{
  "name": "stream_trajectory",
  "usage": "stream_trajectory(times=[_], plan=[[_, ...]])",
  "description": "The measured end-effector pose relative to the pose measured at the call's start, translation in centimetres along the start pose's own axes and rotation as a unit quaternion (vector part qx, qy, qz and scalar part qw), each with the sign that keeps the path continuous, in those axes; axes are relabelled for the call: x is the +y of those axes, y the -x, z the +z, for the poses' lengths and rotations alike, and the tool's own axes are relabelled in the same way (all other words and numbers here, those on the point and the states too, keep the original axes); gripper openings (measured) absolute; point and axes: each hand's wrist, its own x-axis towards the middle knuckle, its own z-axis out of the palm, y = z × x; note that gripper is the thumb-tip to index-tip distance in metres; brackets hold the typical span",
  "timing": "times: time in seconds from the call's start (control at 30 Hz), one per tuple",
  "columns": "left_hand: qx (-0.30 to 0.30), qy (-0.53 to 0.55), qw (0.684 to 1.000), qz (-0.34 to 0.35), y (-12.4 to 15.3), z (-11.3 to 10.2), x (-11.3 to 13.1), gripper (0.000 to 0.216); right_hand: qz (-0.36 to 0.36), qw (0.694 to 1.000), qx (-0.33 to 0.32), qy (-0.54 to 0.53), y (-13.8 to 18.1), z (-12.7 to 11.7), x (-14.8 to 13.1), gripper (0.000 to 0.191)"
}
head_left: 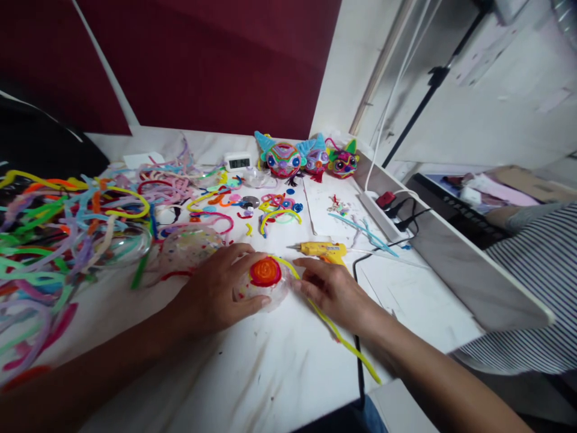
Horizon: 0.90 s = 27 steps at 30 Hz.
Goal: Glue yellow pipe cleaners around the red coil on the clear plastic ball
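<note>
My left hand [229,285] curls around a clear, rounded plastic shell [279,294] on the white table. On top of the shell is a coiled disc of orange and red pipe cleaner [265,272]. A yellow pipe cleaner [336,332] runs along the shell's far right side and trails across the table toward me. My right hand [327,288] pinches this yellow strand beside the shell. Just beyond my right hand lies a yellow hot glue gun [323,249], its nozzle pointing left. Another clear shell with coloured specks [192,243] sits behind my left hand.
Loose pipe cleaners [49,240] pile up on the left. Decorated animal heads [283,159] and a small digital clock [237,161] stand at the back. A power strip [385,216] lies along the right-hand board; a black cable [358,355] crosses the table. A person in a striped top [536,288] is at right.
</note>
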Motion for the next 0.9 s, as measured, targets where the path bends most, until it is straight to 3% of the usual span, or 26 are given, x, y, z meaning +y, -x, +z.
stream_trajectory(times=[0.13, 0.2, 0.3, 0.57, 0.73, 0.9], plan=[[0.007, 0.017, 1.0, 0.009, 0.0, 0.3, -0.4, 0.058, 0.009, 0.994, 0.086, 0.071, 1.9, -0.9, 1.7, 0.032], [0.005, 0.028, 0.999, 0.016, 0.1, 0.6, -0.9, 0.058, 0.062, 0.98, 0.125, 0.144, 2.7, -1.3, 2.6, 0.03], [0.005, 0.035, 0.999, 0.016, 0.3, 1.2, -1.8, 0.061, 0.141, 0.963, 0.132, 0.19, 3.4, -1.5, 3.7, 0.028], [0.015, 0.044, 0.999, -0.002, 0.9, 1.9, -2.3, 0.068, 0.19, 0.963, 0.108, 0.156, 2.1, -2.4, 4.6, 0.013], [0.01, 0.049, 0.999, -0.013, 0.7, 1.5, -1.6, 0.065, 0.21, 0.965, 0.113, 0.112, 1.3, -2.7, 4.4, 0.024], [0.013, 0.052, 0.999, -0.007, 0.6, 1.4, -1.2, 0.064, 0.207, 0.968, 0.135, 0.039, 1.8, -2.6, 3.9, 0.021]])
